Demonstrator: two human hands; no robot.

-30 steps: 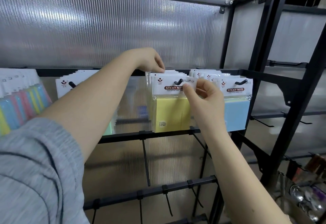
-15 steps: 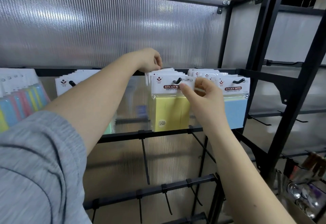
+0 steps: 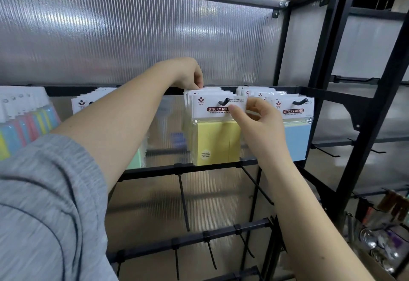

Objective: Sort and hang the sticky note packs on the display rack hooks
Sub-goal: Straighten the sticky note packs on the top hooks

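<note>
Your right hand (image 3: 260, 123) pinches the right edge of the white header card of the front yellow sticky note pack (image 3: 215, 141), thumb on the card's face and fingers curled behind. That pack hangs at the front of a row of yellow packs on a black hook (image 3: 223, 101) of the display rack (image 3: 321, 94). Your left hand (image 3: 188, 74) reaches over the back of the same row, its fingertips curled down and pinching the tops of the rear header cards. Just to the right, a row of blue sticky note packs (image 3: 295, 134) hangs on its own hook. To the left, green packs (image 3: 138, 159) hang partly hidden behind your grey-sleeved arm (image 3: 44, 203).
</note>
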